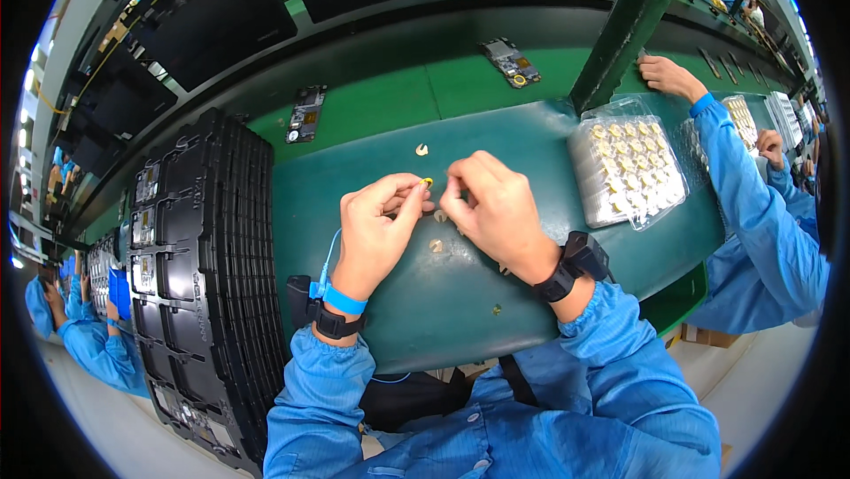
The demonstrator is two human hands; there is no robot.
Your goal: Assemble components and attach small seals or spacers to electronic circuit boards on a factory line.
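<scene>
Over the dark green mat, my left hand is closed, with a small round yellow piece pinched between thumb and forefinger. Just to its right, the fingers of my right hand are pressed together in a pinch; whatever lies between them is too small or hidden to name. Several small round pale-gold pieces, one of them notched, lie scattered on the mat around and beneath both hands. A blue wrist strap with a thin cord circles my left wrist.
Stacked black trays holding circuit boards rise at the left. Clear plastic trays of gold pieces sit on the right. Two circuit boards lie on the green belt behind. A green post stands near a co-worker's arm.
</scene>
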